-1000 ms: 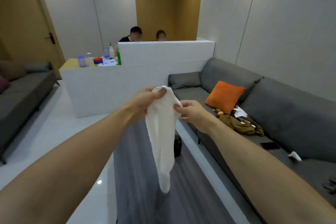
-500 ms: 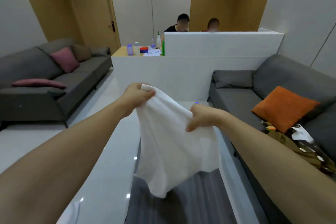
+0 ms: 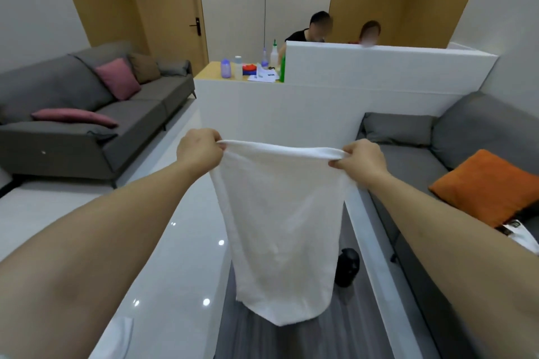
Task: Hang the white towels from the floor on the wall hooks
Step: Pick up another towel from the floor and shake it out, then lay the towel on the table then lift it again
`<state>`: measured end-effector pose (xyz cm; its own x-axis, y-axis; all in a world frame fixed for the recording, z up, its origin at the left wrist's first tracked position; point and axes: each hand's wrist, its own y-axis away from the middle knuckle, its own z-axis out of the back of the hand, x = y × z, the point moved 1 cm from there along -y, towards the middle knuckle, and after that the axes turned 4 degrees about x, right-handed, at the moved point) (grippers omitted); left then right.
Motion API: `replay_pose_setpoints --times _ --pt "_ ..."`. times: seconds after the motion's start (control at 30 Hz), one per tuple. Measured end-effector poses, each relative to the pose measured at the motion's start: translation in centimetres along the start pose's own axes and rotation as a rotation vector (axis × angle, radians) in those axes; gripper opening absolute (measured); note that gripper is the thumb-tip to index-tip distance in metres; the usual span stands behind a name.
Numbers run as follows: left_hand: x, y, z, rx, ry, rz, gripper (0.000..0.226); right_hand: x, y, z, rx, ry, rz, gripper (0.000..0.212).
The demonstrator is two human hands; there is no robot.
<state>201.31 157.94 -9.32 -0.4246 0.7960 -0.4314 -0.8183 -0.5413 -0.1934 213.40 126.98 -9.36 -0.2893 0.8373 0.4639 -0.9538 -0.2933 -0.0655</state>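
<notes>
The white towel [image 3: 280, 230] hangs in the centre of the frame, stretched by its top edge between the left hand [image 3: 199, 148] and the right hand [image 3: 361, 159], each closed in a pinch on a corner, its bottom edge hanging free above the floor [image 3: 163, 256]. No wall hooks are in view, so carrying it risks one corner slipping from a pinch. A second white cloth [image 3: 116, 335] on the floor at lower left could be stepped on.

The towel [image 3: 280, 221] in my hands is plain white. The sofas [image 3: 408, 163] are dark grey, with one orange cushion [image 3: 487, 186] and pink ones [image 3: 118, 77] (one pink lies flat). The door [image 3: 166, 3] is tan wood, the floor [image 3: 180, 236] glossy white.
</notes>
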Motion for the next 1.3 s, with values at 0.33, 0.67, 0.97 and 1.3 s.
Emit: replay_pose_setpoints --times 0.33,0.67,0.97,1.3 --pt "-2.8 -2.5 5.0 -0.201 0.233 -0.157 0.017 1.6 -1.3 5.7 -0.303 -0.061 0.002 0.022" --pt "1.1 11.6 4.1 -0.152 0.267 -0.101 0.013 -2.4 11.2 2.9 -0.258 -0.109 0.118 0.014" --pt "6.0 33.4 -3.7 0.048 0.200 0.063 0.012 -11.7 30.0 -5.1 -0.003 -0.167 0.083 0.018" --pt "10.7 54.4 -16.2 0.486 0.035 0.220 0.019 -25.1 47.4 -17.6 0.365 -0.084 -0.163 0.017"
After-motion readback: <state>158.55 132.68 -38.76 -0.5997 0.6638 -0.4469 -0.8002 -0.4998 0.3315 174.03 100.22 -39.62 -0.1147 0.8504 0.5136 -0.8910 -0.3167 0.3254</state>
